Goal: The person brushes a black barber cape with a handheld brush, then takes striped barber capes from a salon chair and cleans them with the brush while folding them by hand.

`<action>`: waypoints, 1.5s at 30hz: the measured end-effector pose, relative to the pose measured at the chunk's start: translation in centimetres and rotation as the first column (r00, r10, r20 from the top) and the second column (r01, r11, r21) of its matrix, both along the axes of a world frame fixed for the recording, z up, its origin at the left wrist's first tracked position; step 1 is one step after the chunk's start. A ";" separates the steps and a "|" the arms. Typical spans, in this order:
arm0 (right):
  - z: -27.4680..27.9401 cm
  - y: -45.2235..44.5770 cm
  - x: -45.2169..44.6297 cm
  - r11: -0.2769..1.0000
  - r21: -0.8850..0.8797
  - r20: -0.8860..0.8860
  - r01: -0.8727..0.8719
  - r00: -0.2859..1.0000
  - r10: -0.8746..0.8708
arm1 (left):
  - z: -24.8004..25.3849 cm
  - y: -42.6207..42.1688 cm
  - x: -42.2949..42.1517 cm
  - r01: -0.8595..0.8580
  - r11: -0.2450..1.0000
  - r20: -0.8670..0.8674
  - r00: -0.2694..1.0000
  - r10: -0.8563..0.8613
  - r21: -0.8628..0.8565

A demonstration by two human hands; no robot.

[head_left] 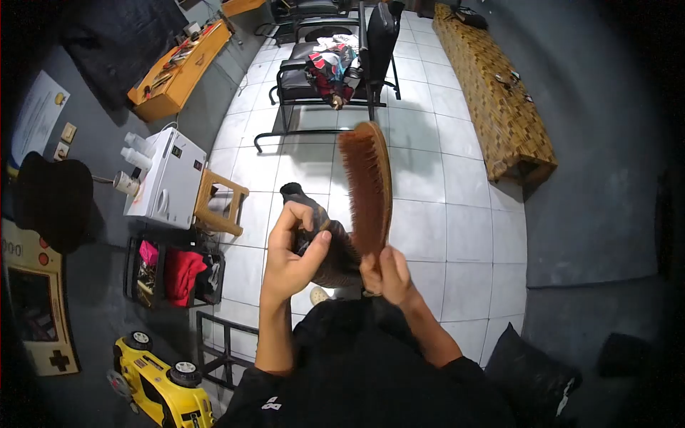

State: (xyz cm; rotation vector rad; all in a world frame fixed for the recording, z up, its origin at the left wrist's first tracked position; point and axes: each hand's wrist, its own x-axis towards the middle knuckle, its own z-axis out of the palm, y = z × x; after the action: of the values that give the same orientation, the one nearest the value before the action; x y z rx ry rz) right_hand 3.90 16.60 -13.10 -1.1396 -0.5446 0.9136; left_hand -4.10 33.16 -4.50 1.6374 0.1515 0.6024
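Note:
My right hand is closed round the handle of a wooden brush. The brush stands upright, its long reddish-brown bristles facing left. To its left, my left hand has its fingers curled and its thumb near the index finger, around a dark object with a black far end. What that object is, I cannot make out, as the fingers cover much of it. A dark brown, ridged part shows between my two hands, behind the bristles.
A black chair with a heap of clothes stands ahead. On the left are a white cabinet, a wooden stool, a black cart and a yellow toy car. A woven bench runs along the right wall.

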 end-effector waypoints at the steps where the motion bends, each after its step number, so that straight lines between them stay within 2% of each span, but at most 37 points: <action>1: 0.2 0.4 -0.5 0.994 0.084 -0.060 -0.065 0.996 0.070 | 0.3 -0.3 0.0 -0.002 1.000 0.003 1.000 0.002 0.008; 2: -0.2 0.7 -1.1 0.974 0.163 -0.225 -0.157 0.955 0.191 | 0.9 -0.7 -0.2 -0.007 1.000 0.006 1.000 0.007 0.017; 3: -0.2 1.3 -1.3 0.968 0.095 -0.022 -0.232 0.972 0.235 | 1.2 -0.9 -0.3 -0.014 1.000 0.008 1.000 0.014 0.026; 4: -2.9 1.8 -1.7 0.964 0.112 -0.098 -0.243 0.962 0.254 | 1.3 -0.8 -0.5 -0.039 0.999 0.015 0.999 0.039 0.015; 5: -6.6 2.0 -1.8 0.978 -0.091 0.111 -0.186 0.974 0.195 | 1.3 -0.6 -0.7 -0.064 0.998 0.022 0.998 0.064 0.003; 6: -10.7 2.0 -1.9 0.958 -0.274 0.324 -0.081 0.930 0.171 | 1.3 -0.4 -0.9 -0.091 0.996 0.028 0.995 0.091 -0.011; 7: -15.2 1.1 -2.0 0.917 -0.396 0.562 -0.043 0.778 0.279 | 0.7 0.1 -1.1 -0.053 0.997 0.088 0.994 0.058 -0.059; 8: -19.4 -0.6 -2.0 0.868 -0.495 0.729 0.034 0.559 0.394 | 0.6 0.3 -1.2 -0.048 0.997 0.163 0.985 0.057 -0.058; 10: -24.5 -3.8 -1.4 0.524 -0.846 0.409 -0.096 0.515 0.754 | 0.5 0.6 -1.1 -0.161 0.986 0.127 0.980 0.156 0.031; 12: -35.1 -7.5 -1.1 0.431 -0.901 0.327 -0.050 0.577 0.749 | 0.9 0.1 -0.8 -0.142 0.963 0.130 0.976 0.175 -0.230; 13: -33.9 -7.3 -1.2 0.513 -0.858 0.412 0.021 0.623 0.664 | 1.2 -0.1 -0.9 -0.147 0.911 0.075 0.979 0.190 -0.386; 14: -32.7 -7.5 -0.5 0.580 -0.808 0.490 0.102 0.664 0.566 | 0.4 0.8 -1.3 -0.115 0.878 -0.008 0.992 0.125 -0.466; 15: -30.7 -7.6 0.1 0.638 -0.747 0.562 0.185 0.688 0.458 | -0.3 1.0 -1.0 -0.109 0.828 0.020 0.989 0.144 -0.549; 16: -25.8 -6.2 0.6 0.680 -0.718 0.494 0.149 0.798 0.346 | -0.7 1.0 -0.6 -0.096 0.773 0.050 0.985 0.162 -0.627; 18: -15.0 -3.1 1.5 0.768 -0.628 0.305 0.124 0.947 0.097 | -0.7 0.6 -0.2 -0.135 0.764 0.004 0.984 0.177 -0.631; 19: -11.9 -2.1 1.6 0.857 -0.512 0.084 0.065 0.996 -0.026 | -0.8 0.4 -0.1 -0.156 0.759 -0.021 0.983 0.185 -0.632; 20: -8.8 -1.1 1.6 0.921 -0.385 -0.163 0.048 0.979 -0.119 | -0.9 0.2 0.0 -0.151 0.731 -0.023 0.983 0.182 -0.665; 22: -2.4 0.3 0.0 0.987 -0.133 -0.252 0.087 0.960 -0.119 | -1.0 -0.1 0.5 -0.139 0.676 -0.020 0.983 0.181 -0.724; 23: -1.0 0.9 -0.5 0.993 -0.003 -0.292 0.115 0.950 -0.111 | -0.6 -0.5 0.6 -0.124 0.691 -0.024 0.988 0.153 -0.712; 25: -1.9 2.1 -1.3 0.999 0.005 0.036 0.032 0.999 -0.032 | 0.2 -1.8 1.2 -0.132 0.722 -0.029 0.988 0.153 -0.680; 26: -1.9 2.3 -1.7 0.997 0.038 -0.032 -0.063 0.997 0.064 | 0.4 -2.1 1.3 -0.136 0.737 -0.030 0.988 0.155 -0.662; 27: -3.5 2.5 -1.9 0.999 -0.006 0.051 -0.048 0.998 0.048 | 0.3 -1.7 0.9 -0.081 0.798 -0.021 0.996 0.085 -0.597; 29: -10.2 2.7 -2.1 0.988 -0.150 0.273 -0.034 0.959 0.075 | 0.2 -0.7 0.2 -0.041 0.792 0.009 0.998 0.058 -0.609; 30: -13.3 2.8 -2.1 0.969 -0.247 0.401 -0.024 0.907 0.125 | 0.2 -0.3 -0.1 -0.022 0.789 0.023 0.999 0.046 -0.614; 32: -19.3 1.0 -1.2 0.843 -0.535 0.645 0.051 0.670 0.368 | 0.8 0.0 -0.4 -0.036 0.803 0.013 0.998 0.055 -0.595; 34: -25.9 -2.2 -0.4 0.520 -0.850 0.440 -0.090 0.423 0.792 | 1.3 0.2 -0.4 0.014 0.794 0.070 0.997 0.036 -0.608; 35: -24.9 -3.9 -0.9 0.556 -0.831 0.441 -0.030 0.573 0.691 | 1.5 0.5 -0.3 0.054 0.787 0.107 0.994 0.016 -0.614; 37: -25.6 -5.5 -0.2 0.550 -0.833 0.419 0.068 0.726 0.545 | 0.9 1.5 -0.4 -0.002 0.835 0.017 1.000 0.014 -0.550; 38: -27.0 -5.8 0.2 0.512 -0.854 0.397 0.097 0.756 0.520 | 0.7 1.6 -0.4 -0.026 0.855 -0.033 0.999 0.010 -0.518; 39: -28.1 -6.2 0.1 0.468 -0.875 0.373 0.123 0.788 0.490 | 1.0 1.3 -0.2 -0.147 0.973 -0.185 0.976 0.114 -0.179; 40: -26.9 -6.0 0.4 0.599 -0.783 0.479 0.168 0.778 0.407 | 0.4 1.3 0.3 -0.202 0.979 -0.279 0.942 0.186 -0.030; 42: -23.4 -4.8 2.0 0.804 -0.538 0.644 0.253 0.739 0.199 | 0.5 1.0 0.7 -0.203 0.926 -0.377 0.869 0.320 0.318; 43: -18.7 -3.4 2.4 0.852 -0.502 0.385 0.151 0.921 0.064 | 0.6 0.5 0.9 -0.239 0.903 -0.332 0.871 0.362 0.356; 44: -13.4 -2.0 2.4 0.901 -0.428 0.068 0.073 0.996 -0.049 | 1.0 -0.2 1.3 -0.275 0.877 -0.284 0.871 0.401 0.394; 45: -9.7 -1.1 1.9 0.950 -0.306 -0.074 0.054 0.994 -0.080 | 1.4 -0.8 1.6 -0.311 0.849 -0.235 0.869 0.436 0.426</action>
State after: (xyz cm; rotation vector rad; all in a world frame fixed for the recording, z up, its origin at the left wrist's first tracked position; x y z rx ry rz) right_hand 5.83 15.49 -22.83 -1.3806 -0.2978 1.0049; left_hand -2.53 32.38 -3.11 2.1001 0.6531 0.6848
